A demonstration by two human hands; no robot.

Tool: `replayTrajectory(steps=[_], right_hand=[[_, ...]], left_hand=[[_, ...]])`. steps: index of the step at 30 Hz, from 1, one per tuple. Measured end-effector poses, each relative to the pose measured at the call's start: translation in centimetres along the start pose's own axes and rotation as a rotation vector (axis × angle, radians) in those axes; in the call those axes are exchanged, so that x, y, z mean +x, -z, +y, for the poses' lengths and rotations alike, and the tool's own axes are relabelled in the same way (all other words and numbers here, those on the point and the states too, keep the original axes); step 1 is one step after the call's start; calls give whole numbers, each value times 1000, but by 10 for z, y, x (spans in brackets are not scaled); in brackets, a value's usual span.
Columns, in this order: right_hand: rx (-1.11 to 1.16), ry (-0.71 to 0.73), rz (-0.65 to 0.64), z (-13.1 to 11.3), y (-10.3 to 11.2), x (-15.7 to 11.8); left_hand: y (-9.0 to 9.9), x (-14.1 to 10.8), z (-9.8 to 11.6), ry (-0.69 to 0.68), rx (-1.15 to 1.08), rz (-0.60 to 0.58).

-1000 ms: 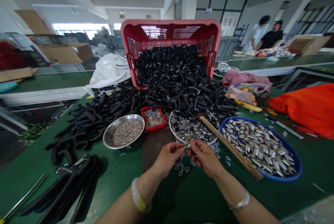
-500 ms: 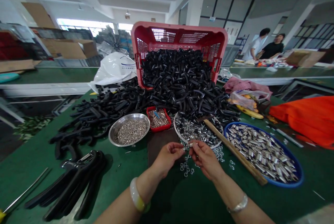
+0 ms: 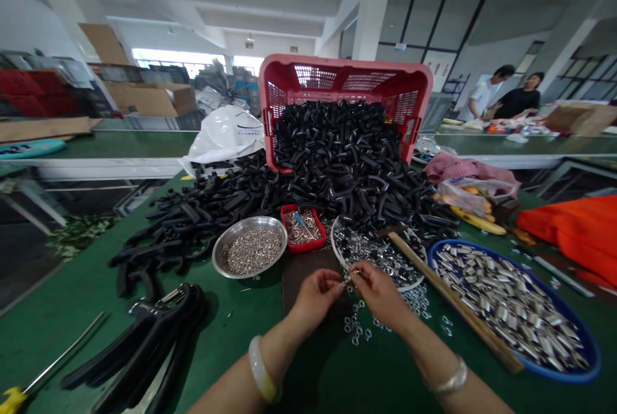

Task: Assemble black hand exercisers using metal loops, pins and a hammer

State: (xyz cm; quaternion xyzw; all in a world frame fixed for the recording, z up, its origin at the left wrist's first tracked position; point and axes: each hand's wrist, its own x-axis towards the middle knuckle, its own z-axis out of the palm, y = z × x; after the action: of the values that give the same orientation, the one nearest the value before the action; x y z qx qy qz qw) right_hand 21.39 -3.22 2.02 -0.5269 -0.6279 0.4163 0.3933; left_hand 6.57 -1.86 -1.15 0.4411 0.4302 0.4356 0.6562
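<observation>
My left hand [image 3: 315, 295] is pinched closed on a small shiny metal part [image 3: 346, 280]. Meeting it from the other side, my right hand [image 3: 378, 288] also has its fingertips closed at that part; its exact kind is too small to tell. Both hands are over a dark flat plate [image 3: 294, 276] on the green table. Several small metal rings [image 3: 357, 324] lie loose just below the hands. Behind them stands a white-rimmed bowl [image 3: 340, 253] of small metal and black pieces. A wooden-handled hammer [image 3: 448, 298] rests across its edge.
A red crate [image 3: 347, 67] spills black plastic handles [image 3: 337, 157] over the table's back. A steel bowl [image 3: 219, 260] and a red tray [image 3: 304, 245] hold small parts. A blue basin [image 3: 595, 350] of metal sleeves sits right. Black clamp-like handles [image 3: 144, 343] and a screwdriver [image 3: 62, 356] lie left.
The view has shifted, so the scene sits further right and slightly lower. My hands have come closer together, with the fingertips now meeting at the small metal part.
</observation>
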Motion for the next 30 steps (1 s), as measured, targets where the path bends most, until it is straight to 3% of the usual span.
replayTrajectory(steps=[3,7,8,11,13,18,23,27,30], right_hand=[[-297,269,92,-9,-5,8],[-249,232,113,4,-8,18],[-225,205,113,10,-9,20],[-191,187,78,24,-11,20],[-179,197,35,29,-14,18],[-185,174,-15,33,-15,12],[-197,165,-16,37,-10,10],[-191,163,27,38,-3,12],[-203,156,106,32,3,17]], left_hand=[[8,10,6,-152,224,31],[38,33,37,-212,564,-110],[48,42,48,-239,718,-68],[69,81,81,-239,1176,267],[74,111,94,-220,1246,340],[59,170,93,-131,1221,353],[56,193,89,-63,1070,428],[64,171,93,-91,900,435],[61,125,87,-107,678,264]])
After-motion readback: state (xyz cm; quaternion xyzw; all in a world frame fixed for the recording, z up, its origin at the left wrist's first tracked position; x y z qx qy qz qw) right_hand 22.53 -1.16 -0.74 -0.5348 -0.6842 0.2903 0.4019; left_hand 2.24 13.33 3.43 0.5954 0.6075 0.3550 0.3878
